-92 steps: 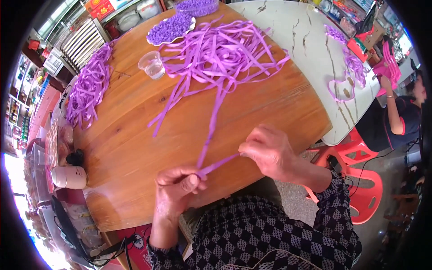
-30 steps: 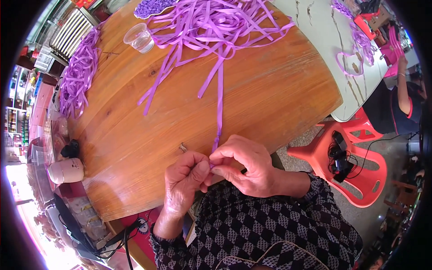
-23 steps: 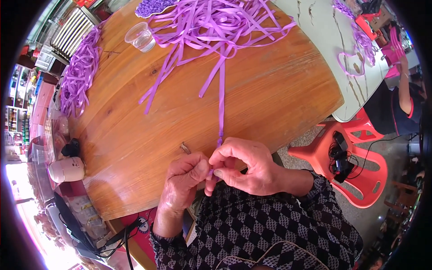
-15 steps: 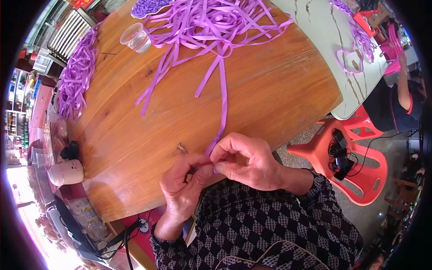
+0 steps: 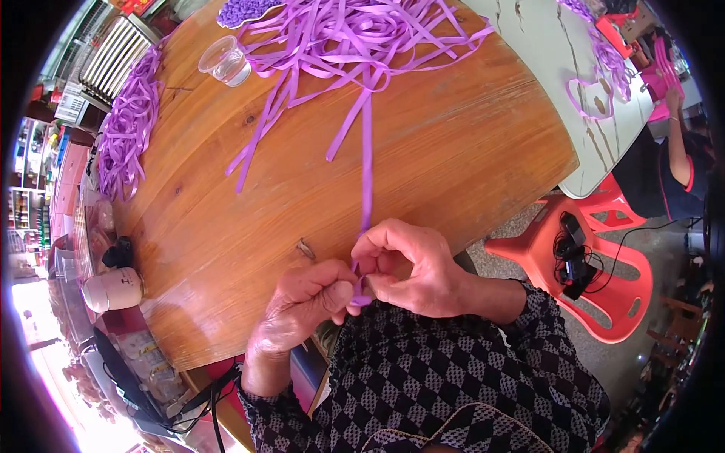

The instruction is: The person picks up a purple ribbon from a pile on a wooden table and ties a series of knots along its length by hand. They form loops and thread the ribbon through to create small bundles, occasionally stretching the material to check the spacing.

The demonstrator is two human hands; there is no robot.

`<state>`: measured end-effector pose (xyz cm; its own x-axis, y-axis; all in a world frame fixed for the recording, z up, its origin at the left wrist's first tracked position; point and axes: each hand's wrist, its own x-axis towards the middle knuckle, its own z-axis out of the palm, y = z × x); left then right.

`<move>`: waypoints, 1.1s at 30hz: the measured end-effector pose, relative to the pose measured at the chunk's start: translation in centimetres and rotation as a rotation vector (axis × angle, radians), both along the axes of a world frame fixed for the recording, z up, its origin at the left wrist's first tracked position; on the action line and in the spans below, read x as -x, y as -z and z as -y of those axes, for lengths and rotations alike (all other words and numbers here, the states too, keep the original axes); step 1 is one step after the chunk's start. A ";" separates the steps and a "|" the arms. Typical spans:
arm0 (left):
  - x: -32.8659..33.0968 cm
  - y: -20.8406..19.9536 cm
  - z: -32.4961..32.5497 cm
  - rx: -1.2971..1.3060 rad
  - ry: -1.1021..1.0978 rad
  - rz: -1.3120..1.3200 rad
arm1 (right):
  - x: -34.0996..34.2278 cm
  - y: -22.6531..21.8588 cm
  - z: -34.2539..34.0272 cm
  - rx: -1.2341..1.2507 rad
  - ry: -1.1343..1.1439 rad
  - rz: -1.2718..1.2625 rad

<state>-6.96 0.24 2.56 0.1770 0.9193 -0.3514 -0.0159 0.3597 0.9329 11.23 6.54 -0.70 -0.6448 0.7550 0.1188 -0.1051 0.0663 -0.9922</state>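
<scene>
A long purple ribbon (image 5: 367, 166) runs down the wooden table from a tangled heap of purple ribbon (image 5: 355, 38) to my hands at the near edge. My left hand (image 5: 313, 296) is closed, thumb pressed against the bent fingers, pinching the ribbon's end; a short folded piece shows beside the thumb. My right hand (image 5: 415, 268) also pinches the ribbon, its thumb and forefinger curved toward each other close to the left fingertips. Whether the ribbon is knotted there is hidden by the fingers.
A clear plastic cup (image 5: 226, 62) stands left of the heap, below a dish of small purple pieces (image 5: 245, 10). More ribbon (image 5: 130, 124) hangs at the table's left edge, above a pale round jar (image 5: 113, 289). Right, an orange stool (image 5: 540, 249) holds black cables. A person (image 5: 680, 162) is beyond.
My left hand has turned and shifted slightly left and down, and more of the folded ribbon end shows. The ribbon now runs straighter to my right hand, which has barely moved.
</scene>
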 end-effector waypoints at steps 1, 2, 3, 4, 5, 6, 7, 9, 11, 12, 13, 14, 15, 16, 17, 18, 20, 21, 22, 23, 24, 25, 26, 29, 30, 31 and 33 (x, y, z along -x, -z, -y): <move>0.1 -0.1 -0.1 0.054 0.029 0.038 | -0.1 -0.2 -0.1 0.211 -0.061 -0.030; 0.2 -0.2 -0.1 0.109 0.058 0.076 | -0.2 -0.2 -0.1 0.212 -0.058 -0.031; 0.0 -0.2 0.0 0.110 0.060 0.076 | -0.2 -0.2 -0.2 0.260 -0.061 -0.033; -0.4 -0.1 0.0 0.102 -0.040 0.147 | -0.3 -0.1 -0.5 0.307 -0.063 -0.035; -0.7 -0.1 0.1 0.095 -0.140 0.219 | -0.5 0.0 -0.7 0.306 -0.061 -0.035; -0.8 0.2 0.1 0.094 -0.137 0.220 | -0.6 0.2 -1.0 0.058 -0.003 -0.013; -0.9 0.5 0.2 0.084 -0.202 0.223 | -0.7 0.3 -1.2 -0.191 0.046 0.005; -1.2 0.5 0.4 0.071 -0.274 0.224 | -0.6 -0.2 -1.3 -0.283 0.070 -0.021; -1.8 0.4 0.3 0.068 -0.332 0.096 | -0.6 -0.4 -1.3 -0.372 0.110 -0.037; -2.0 0.4 0.3 0.068 -0.331 0.098 | -0.5 -0.4 -1.3 -0.415 0.120 -0.041; -2.2 0.5 0.3 0.060 -0.349 0.077 | -0.4 -0.4 -1.2 -0.458 0.130 -0.047; -2.3 0.5 0.2 0.050 -0.365 0.055 | -0.4 -0.1 -1.3 -0.459 0.133 -0.045; -2.3 0.4 0.2 0.049 -0.363 0.056 | -0.4 0.3 -1.4 -0.478 0.145 -0.036; -2.4 0.1 0.1 0.040 -0.357 0.044 | -0.4 0.4 -1.4 -0.496 0.155 -0.028; -2.4 -0.2 0.1 0.031 -0.351 0.031 | -0.4 0.4 -1.5 -0.498 0.156 -0.028; -2.7 -0.3 0.0 0.029 -0.349 0.033 | -0.5 0.3 -1.5 -0.505 0.193 -0.010; -3.3 -0.5 0.0 -0.069 -0.399 0.092 | -0.4 0.2 -1.5 -0.514 0.225 0.003; -3.0 -0.5 0.1 -0.071 -0.401 0.091 | -0.2 0.2 -1.5 -0.470 0.227 -0.026; -2.6 -0.3 0.1 -0.053 -0.359 0.123 | -0.2 0.3 -1.6 -0.427 0.233 -0.051; -2.3 -0.2 0.1 -0.035 -0.317 0.155 | -0.2 0.2 -1.6 -0.429 0.235 -0.049; -2.4 -0.2 0.0 -0.037 -0.315 0.157 | -0.3 0.1 -1.6 -0.252 0.151 -0.101; -2.5 -0.3 0.0 -0.004 -0.342 0.239 | -0.4 0.0 -1.6 -0.074 0.065 -0.153; -2.5 -0.3 -0.1 0.028 -0.368 0.322 | -0.4 0.1 -1.6 -0.077 0.066 -0.153; -2.7 0.1 0.1 -0.158 -0.388 0.078 | -0.5 0.4 -1.4 -0.033 0.063 -0.169; -2.7 0.1 0.0 -0.159 -0.388 0.078 | -0.5 0.6 -1.2 0.047 0.065 -0.199; -2.7 0.1 0.0 -0.243 -0.429 0.023 | -0.6 0.7 -1.1 0.129 0.068 -0.228; -2.6 0.2 0.0 -0.326 -0.470 -0.032 | -0.9 0.6 -1.3 0.088 0.072 -0.190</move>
<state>-4.35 0.21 2.40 -0.2828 0.9585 -0.0352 -0.0750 0.0145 0.9971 12.16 7.86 -1.27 -0.5612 0.8113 0.1641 -0.2885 -0.0059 -0.9575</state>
